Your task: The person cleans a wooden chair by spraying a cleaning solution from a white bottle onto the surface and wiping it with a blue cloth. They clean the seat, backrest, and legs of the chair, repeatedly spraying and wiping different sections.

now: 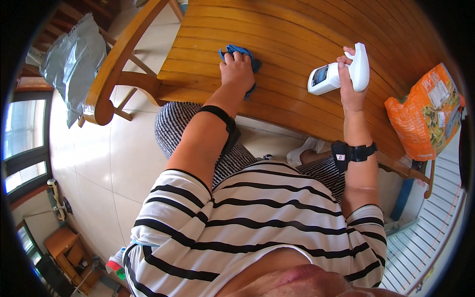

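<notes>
My left hand (237, 71) presses a crumpled blue cloth (256, 64) onto the slatted seat of a wooden bench (292, 29). The fingers curl over the cloth, and part of it sticks out above and beside them. In my right hand (350, 89) is a white spray bottle (324, 79), held by its neck just under the trigger head. The bottle tilts, its base with a dark label toward the left and its spray head up at the right. It appears to be held above the slats.
An orange printed bag (423, 114) stands at the bench's right end. The curved wooden armrest (106, 94) bounds the left end, with a silvery plastic bag (74, 64) beyond it. Pale floor tiles (114, 168) lie below, and a white shoe (303, 149) shows under the front edge.
</notes>
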Demonstrator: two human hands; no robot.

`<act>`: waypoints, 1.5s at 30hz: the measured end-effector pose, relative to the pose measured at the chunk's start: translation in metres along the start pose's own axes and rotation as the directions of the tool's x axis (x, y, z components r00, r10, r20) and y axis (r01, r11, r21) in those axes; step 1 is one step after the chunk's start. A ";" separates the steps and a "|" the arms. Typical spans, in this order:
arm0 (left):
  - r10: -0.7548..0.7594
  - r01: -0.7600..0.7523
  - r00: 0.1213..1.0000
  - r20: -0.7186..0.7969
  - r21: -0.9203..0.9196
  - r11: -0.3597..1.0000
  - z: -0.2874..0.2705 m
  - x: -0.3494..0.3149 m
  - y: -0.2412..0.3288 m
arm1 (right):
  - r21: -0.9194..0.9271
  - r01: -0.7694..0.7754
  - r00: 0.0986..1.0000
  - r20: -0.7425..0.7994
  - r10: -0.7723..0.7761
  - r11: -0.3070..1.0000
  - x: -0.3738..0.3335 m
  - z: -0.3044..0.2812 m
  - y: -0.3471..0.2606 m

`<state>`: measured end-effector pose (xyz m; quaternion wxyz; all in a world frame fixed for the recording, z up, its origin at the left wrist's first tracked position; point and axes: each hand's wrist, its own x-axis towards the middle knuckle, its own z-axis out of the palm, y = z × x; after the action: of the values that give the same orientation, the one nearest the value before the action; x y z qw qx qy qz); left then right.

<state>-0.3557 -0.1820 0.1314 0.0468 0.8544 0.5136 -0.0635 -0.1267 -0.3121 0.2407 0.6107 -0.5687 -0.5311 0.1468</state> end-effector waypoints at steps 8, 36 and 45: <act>-0.044 0.041 0.990 0.135 0.030 0.999 -0.009 0.013 0.007 | 0.071 -0.015 0.992 0.124 0.006 0.997 0.025 0.022 0.006; 0.030 -0.028 0.960 0.277 -0.014 1.000 -0.028 0.029 0.003 | -0.219 -0.101 0.780 0.589 0.214 0.970 0.147 0.171 0.067; 0.019 -0.013 0.945 0.327 -0.021 1.000 -0.035 0.030 0.005 | -0.350 0.012 0.842 0.508 0.179 0.937 0.145 0.149 0.086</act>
<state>-0.3351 -0.1535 0.1616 0.1399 0.8358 0.4921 -0.1993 -0.1552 -0.0912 0.2064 0.3246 -0.6252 -0.6709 0.2318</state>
